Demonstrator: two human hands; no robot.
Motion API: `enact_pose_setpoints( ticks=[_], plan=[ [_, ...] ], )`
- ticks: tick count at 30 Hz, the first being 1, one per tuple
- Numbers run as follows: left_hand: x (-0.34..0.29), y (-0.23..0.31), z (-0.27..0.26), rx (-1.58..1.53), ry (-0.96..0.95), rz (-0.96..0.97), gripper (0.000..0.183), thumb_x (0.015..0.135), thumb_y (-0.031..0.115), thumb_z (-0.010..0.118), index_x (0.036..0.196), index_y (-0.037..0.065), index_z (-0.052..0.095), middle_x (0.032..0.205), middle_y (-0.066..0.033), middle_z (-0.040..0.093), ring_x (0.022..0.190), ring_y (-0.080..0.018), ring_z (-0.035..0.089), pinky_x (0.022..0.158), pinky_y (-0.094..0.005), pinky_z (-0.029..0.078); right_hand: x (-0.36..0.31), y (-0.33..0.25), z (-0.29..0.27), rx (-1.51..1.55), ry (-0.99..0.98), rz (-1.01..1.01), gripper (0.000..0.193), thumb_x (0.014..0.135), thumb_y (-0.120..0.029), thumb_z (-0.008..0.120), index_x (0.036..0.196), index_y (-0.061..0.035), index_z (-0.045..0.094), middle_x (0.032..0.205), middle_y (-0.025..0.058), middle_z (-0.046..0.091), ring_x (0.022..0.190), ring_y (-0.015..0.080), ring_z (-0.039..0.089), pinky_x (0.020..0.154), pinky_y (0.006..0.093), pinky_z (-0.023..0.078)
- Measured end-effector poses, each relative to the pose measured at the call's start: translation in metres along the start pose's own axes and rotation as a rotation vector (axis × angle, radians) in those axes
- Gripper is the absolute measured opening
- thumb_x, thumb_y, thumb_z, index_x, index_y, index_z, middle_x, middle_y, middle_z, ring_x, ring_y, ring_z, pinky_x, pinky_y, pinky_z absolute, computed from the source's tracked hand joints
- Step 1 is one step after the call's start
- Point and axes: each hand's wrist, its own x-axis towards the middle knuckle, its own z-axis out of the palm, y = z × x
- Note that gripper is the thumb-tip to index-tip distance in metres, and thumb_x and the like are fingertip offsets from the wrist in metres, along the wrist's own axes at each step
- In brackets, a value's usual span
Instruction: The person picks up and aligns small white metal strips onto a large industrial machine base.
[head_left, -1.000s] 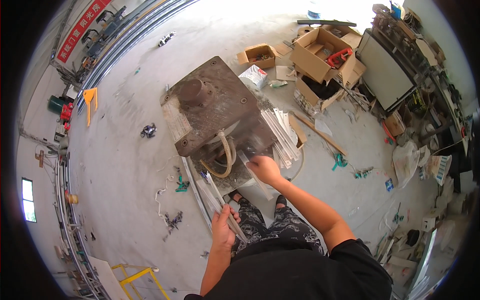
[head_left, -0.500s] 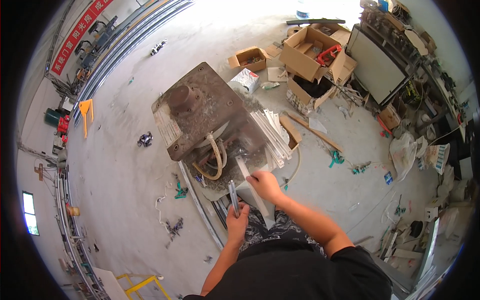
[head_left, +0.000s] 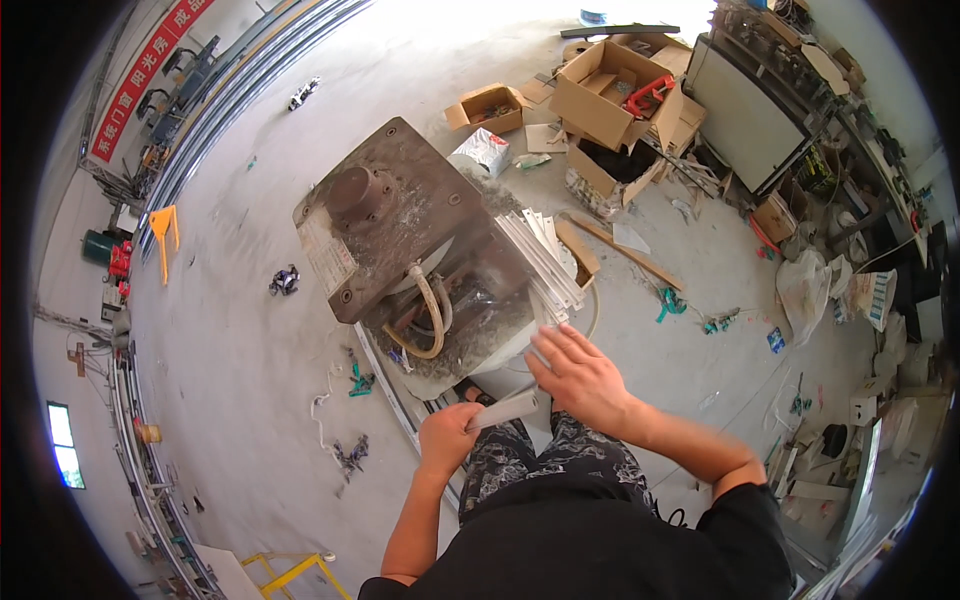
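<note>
My left hand (head_left: 447, 437) is closed round a pale, straight metal profile (head_left: 508, 408), which points right across my legs. Just beyond the profile's free end hovers my right hand (head_left: 583, 378), palm down with its fingers stretched out and nothing visible in them. Its fingertips are near the lower end of a pile of long white metal strips (head_left: 540, 258). That pile lies along the right side of a dusty brown machine (head_left: 385, 215), which has a thick plate on top and a looped tan hose (head_left: 437, 320) on its front.
An open cardboard box (head_left: 600, 110) with a red tool stands beyond the machine, beside smaller boxes. A wooden stick (head_left: 628, 252) lies on the floor to the right. Long metal bars (head_left: 225, 110) run along the far left. Green scraps (head_left: 671, 303) are scattered about.
My right hand has let go of the flat white strip and moved right, its fingers opening. In my left hand, the profile has swung from pointing away from me to pointing right.
</note>
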Motion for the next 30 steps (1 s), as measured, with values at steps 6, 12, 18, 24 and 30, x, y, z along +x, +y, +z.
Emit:
enact_pose_setpoints(
  ticks=[6, 12, 18, 24, 30],
  plan=[
    [0.005, -0.008, -0.009, 0.157, -0.095, 0.229, 0.024, 0.069, 0.007, 0.062, 0.091, 0.013, 0.067, 0.079, -0.0082, 0.065, 0.069, -0.0277, 0.061, 0.06, -0.0346, 0.049, -0.035, -0.01, 0.043, 0.145, -0.671, 0.085, 0.01, 0.08, -0.013, 0.05, 0.088, -0.0078, 0.054, 0.069, 0.0063, 0.06, 0.074, 0.0304, 0.064, 0.072, 0.0412, 0.049],
    [0.002, -0.009, -0.024, -0.058, 0.2, 0.025, 0.029, 0.071, 0.004, 0.063, 0.099, 0.009, 0.066, 0.074, -0.0094, 0.062, 0.062, -0.0222, 0.058, 0.056, -0.0322, 0.045, -0.04, 0.019, 0.078, 0.768, -0.515, 0.688, 0.014, 0.087, -0.017, 0.047, 0.09, -0.0072, 0.055, 0.067, 0.0084, 0.062, 0.065, 0.0273, 0.062, 0.06, 0.0383, 0.047],
    [-0.008, -0.016, -0.026, -0.147, 0.189, -0.25, 0.034, 0.067, 0.0, 0.066, 0.101, 0.006, 0.064, 0.076, -0.0098, 0.059, 0.063, -0.0208, 0.056, 0.06, -0.0294, 0.045, -0.001, 0.053, 0.094, 1.063, -0.586, 0.924, 0.027, 0.091, -0.025, 0.05, 0.078, -0.0019, 0.056, 0.058, 0.0044, 0.055, 0.049, 0.0154, 0.051, 0.048, 0.0311, 0.041],
    [-0.02, -0.022, -0.003, -0.208, 0.162, -0.242, 0.032, 0.069, 0.004, 0.067, 0.1, 0.008, 0.065, 0.075, -0.0088, 0.06, 0.064, -0.0204, 0.057, 0.061, -0.0291, 0.045, 0.009, 0.063, 0.084, 1.348, -0.671, 1.149, 0.028, 0.093, -0.028, 0.05, 0.076, -0.0055, 0.056, 0.055, -0.0016, 0.046, 0.041, 0.0069, 0.035, 0.037, 0.0235, 0.024],
    [-0.013, -0.018, 0.006, -0.223, 0.109, -0.21, 0.026, 0.074, 0.013, 0.069, 0.098, 0.006, 0.064, 0.073, -0.0085, 0.059, 0.061, -0.0188, 0.055, 0.057, -0.0291, 0.043, -0.005, 0.033, 0.1, 1.564, -0.522, 1.266, 0.027, 0.093, -0.028, 0.05, 0.078, -0.0064, 0.056, 0.056, -0.0014, 0.047, 0.041, 0.0069, 0.034, 0.037, 0.023, 0.025]
  ],
)
